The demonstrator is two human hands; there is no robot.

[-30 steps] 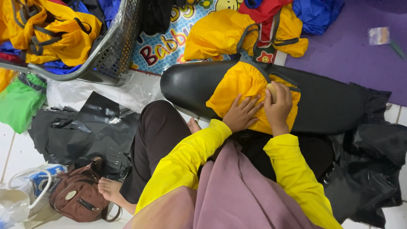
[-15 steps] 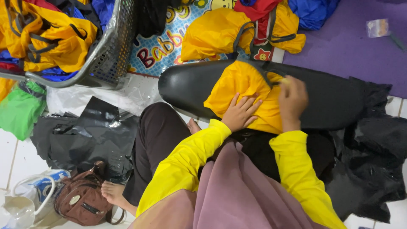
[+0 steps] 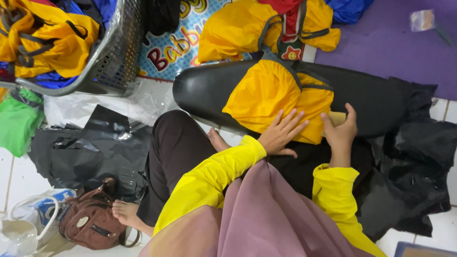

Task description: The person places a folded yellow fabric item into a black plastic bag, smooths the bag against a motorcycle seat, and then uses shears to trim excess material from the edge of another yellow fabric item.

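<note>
A folded yellow cloth bag (image 3: 273, 97) with grey straps lies on a long black padded board (image 3: 204, 93) across my lap. My left hand (image 3: 282, 133) rests flat on the bag's near edge, fingers spread. My right hand (image 3: 340, 129) sits at the bag's right corner, curled around a small pale tan object that is mostly hidden. Both sleeves are yellow.
A grey mesh basket (image 3: 114, 57) of yellow and blue bags stands at the upper left. More yellow bags (image 3: 238, 31) lie on a colourful mat (image 3: 166, 50) beyond the board. Black plastic sheets (image 3: 90, 147) spread left and right. A brown handbag (image 3: 93, 221) sits by my foot, a purple mat (image 3: 390, 43) upper right.
My right hand has slid from the middle of the yellow bag to its right corner and taken up the small tan object. The left hand stays pressed on the bag.
</note>
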